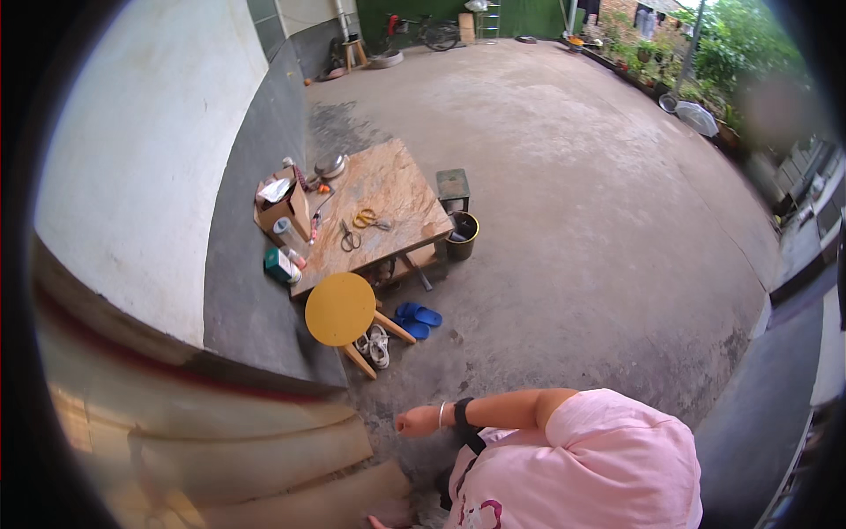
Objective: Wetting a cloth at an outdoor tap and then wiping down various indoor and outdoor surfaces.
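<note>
My right hand point(418, 421) is curled into a fist above the concrete floor, with nothing seen in it. A pale bangle point(441, 415) and a black band point(461, 412) circle that wrist. Only a fingertip of my left hand point(377, 522) shows at the bottom edge; the rest is out of view. Glossy beige slabs point(297, 456) lie to the left of both hands. Beyond the right hand stand a round yellow stool point(340, 309), white sneakers point(379, 347) under it and blue slippers point(418, 319) beside it.
A low table point(390, 178) carries scissors point(350, 237), yellow-handled shears point(370, 219) and a cardboard box point(291, 211). Beside it stand a bucket point(462, 238) and a small stool point(453, 185). A grey-and-white wall point(244, 231) bounds the left; a bicycle point(423, 32) stands at the back.
</note>
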The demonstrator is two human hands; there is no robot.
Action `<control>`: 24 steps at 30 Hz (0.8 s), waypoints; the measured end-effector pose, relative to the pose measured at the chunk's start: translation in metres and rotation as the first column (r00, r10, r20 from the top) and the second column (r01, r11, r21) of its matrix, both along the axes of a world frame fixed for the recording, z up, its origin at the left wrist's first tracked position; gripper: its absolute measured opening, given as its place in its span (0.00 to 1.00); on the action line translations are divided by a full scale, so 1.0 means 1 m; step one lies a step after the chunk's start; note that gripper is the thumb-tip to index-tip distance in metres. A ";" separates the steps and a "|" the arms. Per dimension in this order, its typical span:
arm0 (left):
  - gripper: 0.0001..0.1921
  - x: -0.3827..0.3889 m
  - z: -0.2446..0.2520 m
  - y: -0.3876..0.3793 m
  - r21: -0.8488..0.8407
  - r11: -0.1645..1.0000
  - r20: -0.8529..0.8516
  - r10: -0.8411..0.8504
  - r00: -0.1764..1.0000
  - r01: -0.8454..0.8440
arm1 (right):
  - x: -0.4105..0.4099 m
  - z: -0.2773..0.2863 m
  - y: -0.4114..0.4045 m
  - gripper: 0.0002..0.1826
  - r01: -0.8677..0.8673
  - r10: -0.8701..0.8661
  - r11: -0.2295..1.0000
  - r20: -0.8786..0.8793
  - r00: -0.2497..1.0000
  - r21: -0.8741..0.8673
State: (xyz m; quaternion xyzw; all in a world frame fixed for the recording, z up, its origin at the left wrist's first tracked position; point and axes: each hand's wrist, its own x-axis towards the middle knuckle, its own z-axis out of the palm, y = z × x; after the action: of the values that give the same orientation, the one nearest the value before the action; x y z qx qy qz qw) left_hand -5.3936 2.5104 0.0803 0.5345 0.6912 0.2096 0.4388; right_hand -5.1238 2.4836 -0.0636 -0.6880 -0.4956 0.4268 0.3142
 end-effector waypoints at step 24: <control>0.18 -0.199 0.010 0.385 0.827 0.466 -0.234 -0.223 0.946 0.315 | -0.159 0.077 0.131 0.14 -0.019 -0.031 0.982 -0.260 0.965 -0.187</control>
State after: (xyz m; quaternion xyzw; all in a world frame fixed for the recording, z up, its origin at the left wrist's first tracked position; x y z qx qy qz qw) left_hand -5.5925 2.8959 0.0899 0.7914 0.4241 0.4257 0.1128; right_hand -5.2823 2.6146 0.0135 -0.6537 -0.4051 0.5580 0.3119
